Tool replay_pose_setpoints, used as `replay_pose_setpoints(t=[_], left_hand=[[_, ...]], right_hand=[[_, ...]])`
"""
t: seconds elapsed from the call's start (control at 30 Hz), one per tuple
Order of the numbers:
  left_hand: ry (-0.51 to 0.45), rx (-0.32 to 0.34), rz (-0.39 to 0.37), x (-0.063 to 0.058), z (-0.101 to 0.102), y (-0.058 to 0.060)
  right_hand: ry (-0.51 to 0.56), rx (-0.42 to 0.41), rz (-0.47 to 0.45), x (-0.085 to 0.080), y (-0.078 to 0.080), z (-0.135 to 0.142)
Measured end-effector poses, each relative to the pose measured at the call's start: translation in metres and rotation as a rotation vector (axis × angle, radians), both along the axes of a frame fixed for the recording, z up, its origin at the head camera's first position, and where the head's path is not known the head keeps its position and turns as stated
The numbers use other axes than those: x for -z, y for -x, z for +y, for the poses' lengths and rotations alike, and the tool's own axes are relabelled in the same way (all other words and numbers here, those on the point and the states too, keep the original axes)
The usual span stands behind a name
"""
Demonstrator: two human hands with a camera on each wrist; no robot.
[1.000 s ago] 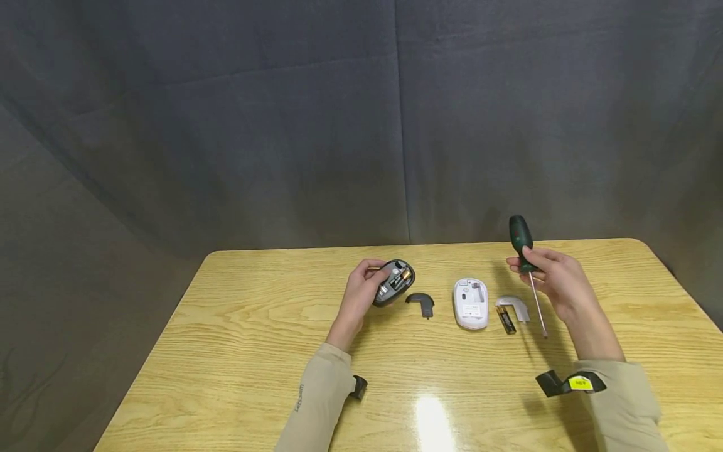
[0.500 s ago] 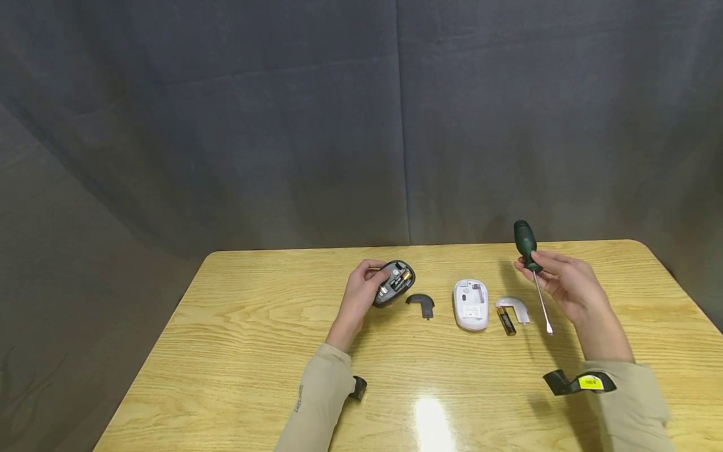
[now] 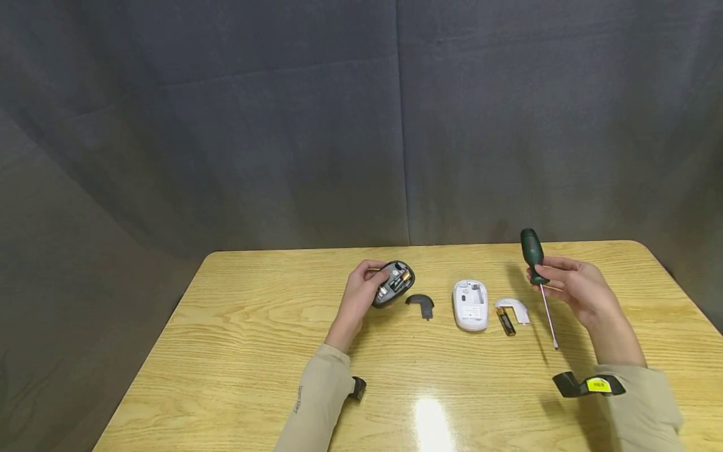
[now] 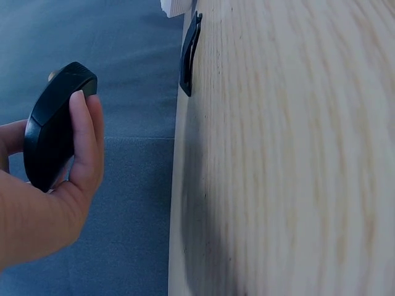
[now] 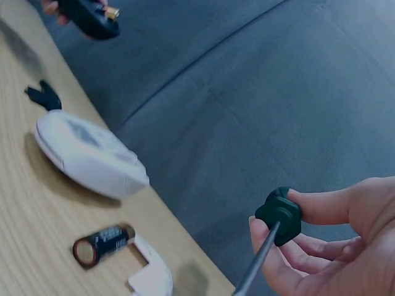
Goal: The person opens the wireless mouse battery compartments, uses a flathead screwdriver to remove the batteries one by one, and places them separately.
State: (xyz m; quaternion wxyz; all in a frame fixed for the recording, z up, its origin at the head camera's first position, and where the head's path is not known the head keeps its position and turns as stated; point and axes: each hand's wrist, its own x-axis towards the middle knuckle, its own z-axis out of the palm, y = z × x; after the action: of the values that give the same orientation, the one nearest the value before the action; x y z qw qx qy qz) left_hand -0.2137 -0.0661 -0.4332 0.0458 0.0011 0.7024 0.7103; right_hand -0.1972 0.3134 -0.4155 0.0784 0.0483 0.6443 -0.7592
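Note:
My left hand (image 3: pixel 363 290) grips a black computer mouse (image 3: pixel 399 287) above the table, its underside turned up and its battery bay uncovered. A battery (image 5: pixel 112 12) pokes up from that bay. Between fingers and thumb, my right hand (image 3: pixel 583 289) holds a green-handled screwdriver (image 3: pixel 533 254) by the lower handle, its metal shaft pointing down toward the table. A white mouse (image 3: pixel 470 306) lies underside up between the hands, its bay uncovered. Beside it are a white curved cover (image 3: pixel 514 307) and a black-and-copper battery (image 3: pixel 506 321). A dark curved cover (image 3: pixel 421 304) lies near the left hand.
The wooden table (image 3: pixel 254 351) has a back edge against a dark grey curtain (image 3: pixel 282 138). A black wrist mount (image 3: pixel 587 385) with a yellow label sits at the right sleeve, and another black mount (image 3: pixel 358 388) at the left sleeve.
My right hand has shifted rightward and slightly down with the screwdriver, away from the white cover. The left hand and its black mouse have stayed almost still.

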Motion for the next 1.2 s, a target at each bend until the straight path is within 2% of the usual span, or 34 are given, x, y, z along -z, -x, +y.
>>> replay_pose_setpoints(t=[0.2,0.3,0.97,1.2], left_hand=[[0.008,0.0,-0.004,-0.001,0.0,-0.001],[0.008,0.001,-0.002,-0.001,0.0,-0.002],[-0.001,0.004,0.001,0.001,0.0,-0.001],[0.007,0.007,0.008,0.002,-0.001,-0.001]], right_hand=[[-0.302,-0.025,0.023,0.006,0.002,0.0],[-0.399,-0.042,0.023,0.008,0.003,0.0],[-0.535,-0.046,-0.078,0.016,0.002,-0.001],[-0.606,-0.015,-0.057,0.023,0.003,-0.003]])
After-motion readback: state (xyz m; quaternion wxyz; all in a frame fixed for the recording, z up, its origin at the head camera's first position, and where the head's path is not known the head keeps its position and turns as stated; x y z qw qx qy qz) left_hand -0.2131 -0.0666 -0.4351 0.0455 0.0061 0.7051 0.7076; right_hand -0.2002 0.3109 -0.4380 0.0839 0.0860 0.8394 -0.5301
